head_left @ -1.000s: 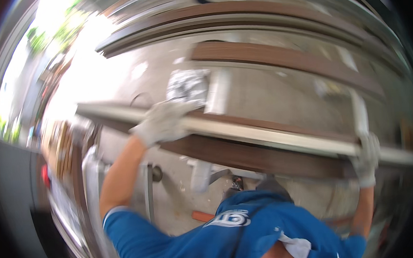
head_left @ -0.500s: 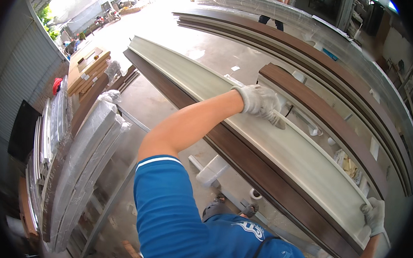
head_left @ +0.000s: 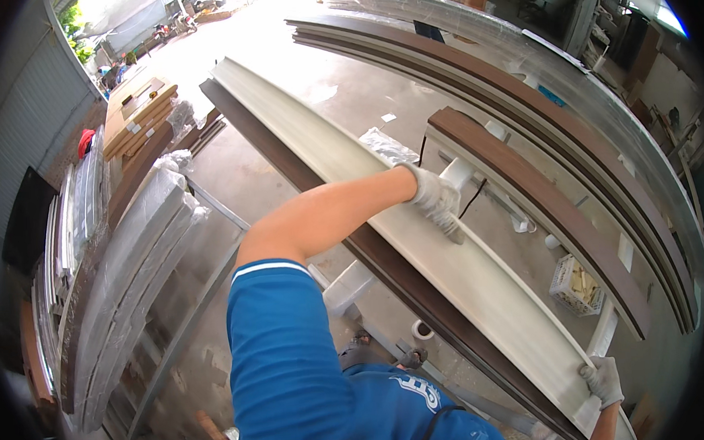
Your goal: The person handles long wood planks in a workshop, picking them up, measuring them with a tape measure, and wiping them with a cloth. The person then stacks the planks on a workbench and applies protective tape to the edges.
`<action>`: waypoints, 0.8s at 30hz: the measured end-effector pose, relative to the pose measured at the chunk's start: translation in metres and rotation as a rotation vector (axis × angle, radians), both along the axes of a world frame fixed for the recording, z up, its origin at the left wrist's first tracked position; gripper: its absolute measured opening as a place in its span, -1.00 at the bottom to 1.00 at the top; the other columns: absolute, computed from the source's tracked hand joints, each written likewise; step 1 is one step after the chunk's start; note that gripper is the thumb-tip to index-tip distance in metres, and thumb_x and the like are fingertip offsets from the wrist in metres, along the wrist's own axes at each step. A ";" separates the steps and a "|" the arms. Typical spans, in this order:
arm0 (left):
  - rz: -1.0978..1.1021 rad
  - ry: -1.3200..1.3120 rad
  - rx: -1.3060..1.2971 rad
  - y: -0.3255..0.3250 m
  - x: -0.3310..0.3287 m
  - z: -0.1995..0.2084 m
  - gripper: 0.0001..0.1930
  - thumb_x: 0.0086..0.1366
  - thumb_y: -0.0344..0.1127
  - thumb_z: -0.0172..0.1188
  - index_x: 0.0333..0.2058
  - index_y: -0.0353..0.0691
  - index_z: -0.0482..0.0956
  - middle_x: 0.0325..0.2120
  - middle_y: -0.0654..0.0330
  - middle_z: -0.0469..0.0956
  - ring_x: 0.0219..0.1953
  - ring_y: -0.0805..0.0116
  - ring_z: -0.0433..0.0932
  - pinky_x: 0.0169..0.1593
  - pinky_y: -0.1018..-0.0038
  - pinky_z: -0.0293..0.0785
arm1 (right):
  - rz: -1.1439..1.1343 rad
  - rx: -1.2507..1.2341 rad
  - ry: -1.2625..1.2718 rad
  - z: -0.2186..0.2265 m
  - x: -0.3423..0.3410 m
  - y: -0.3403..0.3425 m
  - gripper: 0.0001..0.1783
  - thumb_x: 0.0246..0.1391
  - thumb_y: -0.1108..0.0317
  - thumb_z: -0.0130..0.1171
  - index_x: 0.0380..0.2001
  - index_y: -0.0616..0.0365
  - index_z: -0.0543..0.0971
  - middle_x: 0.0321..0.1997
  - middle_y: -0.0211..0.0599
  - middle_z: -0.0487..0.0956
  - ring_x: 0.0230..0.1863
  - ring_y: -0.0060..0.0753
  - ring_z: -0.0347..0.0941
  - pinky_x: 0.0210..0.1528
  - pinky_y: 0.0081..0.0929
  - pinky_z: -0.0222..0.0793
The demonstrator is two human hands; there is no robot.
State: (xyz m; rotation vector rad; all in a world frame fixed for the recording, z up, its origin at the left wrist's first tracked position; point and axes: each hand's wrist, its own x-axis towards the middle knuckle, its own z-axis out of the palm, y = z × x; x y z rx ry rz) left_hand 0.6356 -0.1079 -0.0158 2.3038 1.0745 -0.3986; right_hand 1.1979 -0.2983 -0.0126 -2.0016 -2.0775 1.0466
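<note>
Head view, fisheye, as I follow it from a distance: a long pale panel (head_left: 485, 292) lies diagonally across the centre, its far end at upper left, its near end at lower right. The panel is smooth, with a soft sheen and a thin raised lip along its right edge. Beside its left edge runs a dark brown strip (head_left: 387, 258), flat and matt; I cannot tell whether the two are joined.

My left hand (head_left: 435, 200), in a whitish knitted glove, is bent over the raised lip near mid-length, fingers curled down and closed on the edge. My right hand (head_left: 603, 382), gloved alike, pinches the same edge close to the near end. The left arm, in a blue sleeve (head_left: 282, 329) with a white band, crosses over panel and strip.

Below the strip, a blocky white support (head_left: 348, 288) juts out, and a ring-shaped roll (head_left: 421, 329) lies near it. To the right are a shorter brown board (head_left: 545, 220) with a faintly grained face, a white lattice crate (head_left: 579, 288) of small pale pieces, and a stack of long grooved brown profiles (head_left: 472, 75). To the left, grey lengths (head_left: 126, 290) sit in crinkled clear film, with a stack of flat tan boards (head_left: 140, 120) beyond. The floor (head_left: 345, 107) is grey and pale-blotched.
</note>
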 end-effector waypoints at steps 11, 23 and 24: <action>0.041 0.051 0.034 -0.008 -0.007 -0.011 -0.14 0.08 0.65 0.10 -0.24 -0.14 0.76 -0.29 0.04 0.70 -0.19 0.10 0.65 -0.05 0.19 0.54 | 0.053 0.022 0.002 -0.019 0.000 0.017 0.04 -0.27 -0.77 0.12 -0.68 0.22 0.55 -0.78 -0.58 0.28 -0.69 -0.64 0.32 -0.63 -0.48 0.23; 0.123 0.006 0.314 -0.026 -0.014 -0.042 -0.30 0.23 0.50 0.04 -0.32 -0.07 0.77 -0.27 0.02 0.70 -0.14 0.05 0.66 -0.02 0.16 0.54 | 0.224 0.382 -0.423 -0.021 -0.012 0.001 -0.14 0.18 -0.46 0.00 -0.70 0.21 0.56 -0.53 0.07 0.57 -0.41 0.25 0.51 -0.34 0.04 0.32; 0.116 0.042 0.358 -0.030 -0.015 -0.056 -0.38 0.28 0.41 0.05 -0.33 -0.04 0.77 -0.23 0.05 0.70 -0.11 0.08 0.65 -0.01 0.15 0.53 | 0.163 0.328 -0.510 -0.017 -0.020 -0.004 -0.27 0.18 -0.33 0.10 -0.62 0.19 0.59 -0.45 0.09 0.59 -0.35 0.23 0.53 -0.31 0.04 0.36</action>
